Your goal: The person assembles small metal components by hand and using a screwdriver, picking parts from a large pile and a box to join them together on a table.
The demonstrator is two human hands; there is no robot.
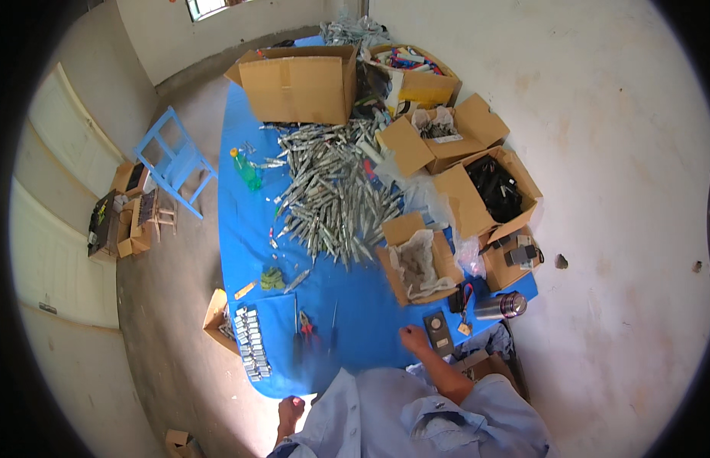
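My left hand (291,408) is curled closed beside the table's near left edge. Whatever it may hold is hidden. On the blue cloth, my right hand (413,338) rests as a loose fist left of a small black device with a round silver disc (439,334); its palm is hidden. Between the hands and a little farther off lie red-handled pliers (306,326), a dark-handled screwdriver (297,340) and a second thin-shafted screwdriver (334,328). Small silver blocks (252,343) stand in rows at the left edge. Beyond spreads a big heap of slim silver-grey pieces (332,191).
Open cardboard boxes (417,263) line the table's right side. A large carton (297,85) stands at the far end. Near the right corner lies a steel flask (501,306). A green bottle (246,169) lies at left. On the floor are a blue chair (174,162) and a box (215,320).
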